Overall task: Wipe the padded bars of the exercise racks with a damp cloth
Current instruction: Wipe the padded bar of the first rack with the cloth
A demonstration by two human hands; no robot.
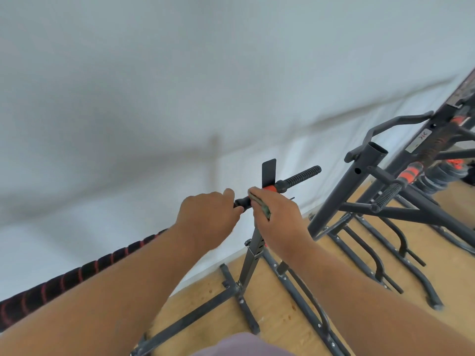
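Head view. The left hand (209, 214) grips the black padded bar (243, 202), fingers curled round it. Just right of it, the right hand (276, 214) presses a folded greenish cloth (262, 205) against the same bar, fingers closed on the cloth. Beyond that hand sit the bar's orange collar (270, 188) and threaded end (302, 175). Below both hands stands the rack upright (253, 255); a second rack (365, 181) stands further right on the wooden floor (282, 317).
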